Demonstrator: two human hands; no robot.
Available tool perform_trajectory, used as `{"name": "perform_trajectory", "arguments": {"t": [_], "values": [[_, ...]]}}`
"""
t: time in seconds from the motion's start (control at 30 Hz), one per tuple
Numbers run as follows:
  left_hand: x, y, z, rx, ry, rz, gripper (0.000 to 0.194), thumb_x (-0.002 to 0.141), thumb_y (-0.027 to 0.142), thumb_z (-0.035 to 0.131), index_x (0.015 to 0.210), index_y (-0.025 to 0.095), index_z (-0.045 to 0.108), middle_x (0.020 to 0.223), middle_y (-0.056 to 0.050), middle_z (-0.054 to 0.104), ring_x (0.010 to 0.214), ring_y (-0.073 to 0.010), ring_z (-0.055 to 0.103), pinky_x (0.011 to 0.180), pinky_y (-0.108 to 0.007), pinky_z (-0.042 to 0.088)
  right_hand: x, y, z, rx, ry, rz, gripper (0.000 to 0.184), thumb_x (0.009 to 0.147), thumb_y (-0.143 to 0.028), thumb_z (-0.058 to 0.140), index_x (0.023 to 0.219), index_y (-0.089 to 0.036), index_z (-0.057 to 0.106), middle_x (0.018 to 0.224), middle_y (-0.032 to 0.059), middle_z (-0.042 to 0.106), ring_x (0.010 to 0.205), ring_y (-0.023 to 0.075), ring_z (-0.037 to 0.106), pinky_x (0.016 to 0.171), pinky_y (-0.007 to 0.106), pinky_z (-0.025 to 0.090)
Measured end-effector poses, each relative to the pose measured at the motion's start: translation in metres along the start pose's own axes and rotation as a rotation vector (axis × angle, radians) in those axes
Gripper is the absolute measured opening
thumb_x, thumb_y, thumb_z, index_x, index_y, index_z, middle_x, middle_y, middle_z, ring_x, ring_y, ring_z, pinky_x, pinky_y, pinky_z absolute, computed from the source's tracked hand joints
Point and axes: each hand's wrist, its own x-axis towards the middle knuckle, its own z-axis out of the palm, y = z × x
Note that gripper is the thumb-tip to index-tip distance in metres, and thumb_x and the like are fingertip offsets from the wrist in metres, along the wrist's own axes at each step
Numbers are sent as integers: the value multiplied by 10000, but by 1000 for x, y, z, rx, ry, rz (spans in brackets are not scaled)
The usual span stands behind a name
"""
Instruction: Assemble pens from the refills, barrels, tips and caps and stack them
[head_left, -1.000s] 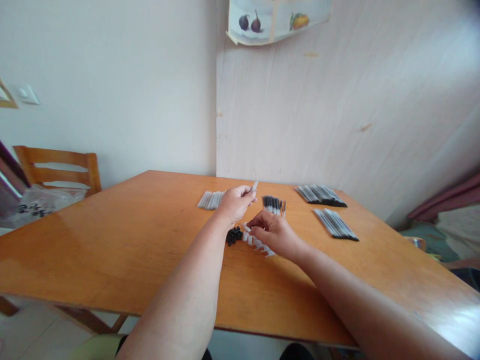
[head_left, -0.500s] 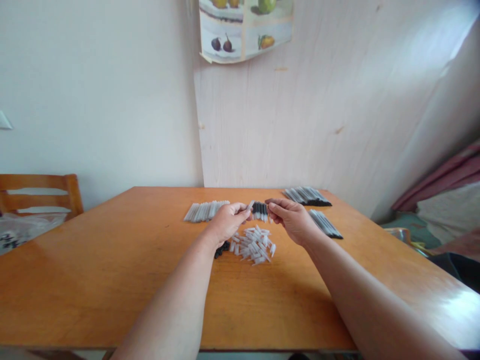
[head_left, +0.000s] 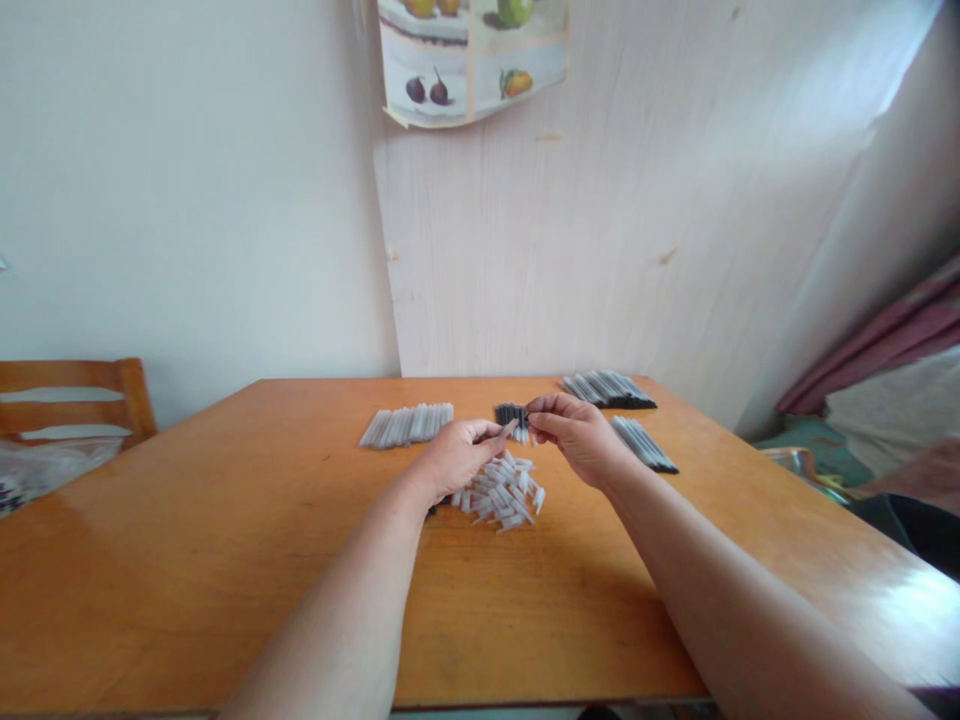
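My left hand [head_left: 471,452] is closed in a pinch on a thin pale plastic tube [head_left: 510,428], whose tip points up and right. Just right of it, my right hand [head_left: 566,425] has thumb and fingertips pressed together; a small dark bit shows there, too small to name. Behind the fingertips lies a row of short black-and-white pieces [head_left: 512,412], partly covered by my hands. Below them is a loose heap of small translucent white plastic pieces [head_left: 504,495]. A few black pieces [head_left: 436,505] peek out from behind my left wrist.
On the wooden table [head_left: 225,540], a row of clear tubes [head_left: 407,425] lies left of my hands. Two sets of clear tubes with black ends, one farther back [head_left: 607,388] and one nearer [head_left: 643,444], lie right. A chair [head_left: 75,400] stands at the left.
My left hand has dropped slightly and the pale tube in it now tilts toward my right hand. The whole view has shifted slightly, so things appear farther left.
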Motion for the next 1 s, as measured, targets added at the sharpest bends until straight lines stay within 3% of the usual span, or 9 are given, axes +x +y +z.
{"name": "perform_trajectory", "arguments": {"t": [1.0], "values": [[1, -3, 1, 56, -38, 11, 376, 822, 462, 592, 992, 152, 720, 858, -51, 691, 770, -173, 587, 735, -288, 442, 0, 7, 0, -157, -34, -51, 215, 699, -302, 686, 856, -176, 610, 719, -11, 610, 626, 110, 515, 603, 272, 410]]}}
